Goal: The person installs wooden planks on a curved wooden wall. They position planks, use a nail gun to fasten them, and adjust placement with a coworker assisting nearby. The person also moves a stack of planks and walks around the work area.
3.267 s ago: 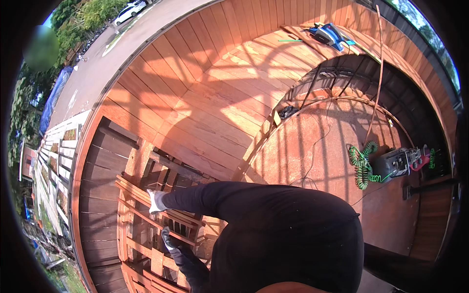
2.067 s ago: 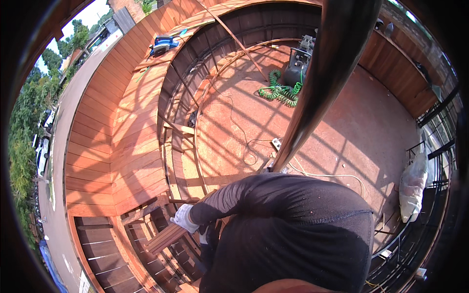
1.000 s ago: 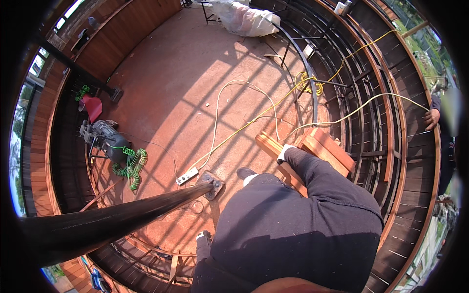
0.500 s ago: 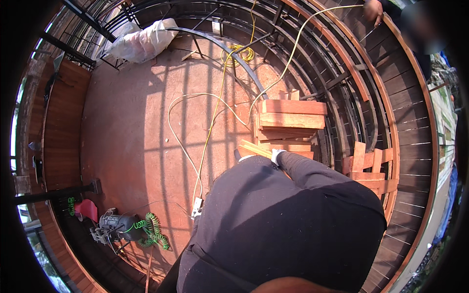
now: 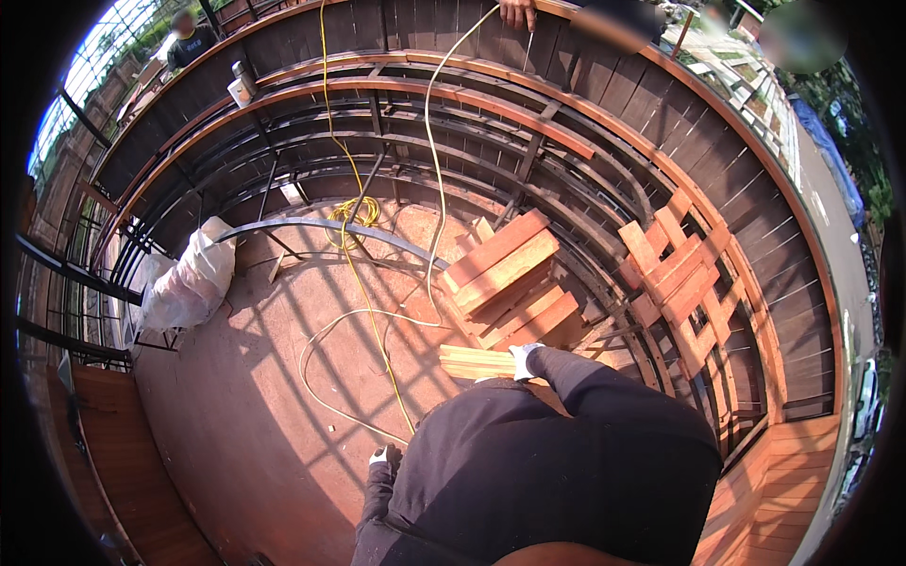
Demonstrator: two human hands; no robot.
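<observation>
My right hand (image 5: 523,360), in a white glove, is closed on the right end of a bundle of thin wooden strips (image 5: 477,362). The bundle lies level just in front of my dark-sleeved body, at the near side of a stack of reddish wooden boards (image 5: 505,269). My left hand (image 5: 383,457), also gloved, is low at my left side above the reddish floor (image 5: 274,406). Its fingers are too small and shaded to read. Close to it, a pale cord (image 5: 363,424) runs across the floor and out of sight behind my body.
Curved tiers of dark metal framing (image 5: 444,146) ring the floor. More wooden pieces (image 5: 679,274) lie crossed on the right tier. A yellow cable (image 5: 357,212) lies coiled beyond the stack; a plastic-wrapped bundle (image 5: 193,278) sits far left. Another person's hand (image 5: 516,11) rests on the top rail.
The view has turned to the right. My left hand has come into sight at my side. My right hand keeps its hold on the strips, which now show more fully.
</observation>
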